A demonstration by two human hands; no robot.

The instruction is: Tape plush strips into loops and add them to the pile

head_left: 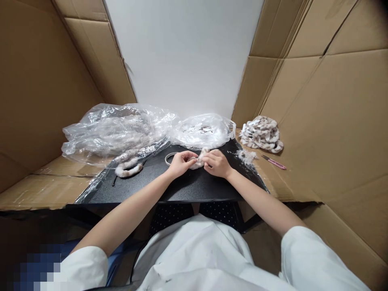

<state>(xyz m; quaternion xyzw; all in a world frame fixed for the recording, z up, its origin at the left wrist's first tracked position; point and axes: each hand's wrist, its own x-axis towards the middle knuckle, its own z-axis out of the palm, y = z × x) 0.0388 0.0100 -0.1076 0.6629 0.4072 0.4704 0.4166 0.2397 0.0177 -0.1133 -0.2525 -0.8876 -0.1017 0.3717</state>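
Over the dark tabletop [145, 188], both hands are closed on a furry white-and-brown loop [204, 152], much of it covered by fingers. My left hand [181, 163] pinches its left part between thumb and fingertips. The right part is gripped by my right hand [217, 163], fingers bent around it. Just left of my left hand lies a thin pale ring [167, 160]; whether it joins the furry piece I cannot tell. Another furry loop [129, 169], with a dark cord end beside it, rests on the left of the tabletop.
A large clear plastic bag [100, 137] of furry pieces spreads at the back left. Beside it sits a bag [203, 131] of small white pieces. At right are a pile of furry loops [262, 135], fluff scraps [247, 157] and a pink-handled blade [275, 162]. Cardboard walls [327, 121] flank the table.
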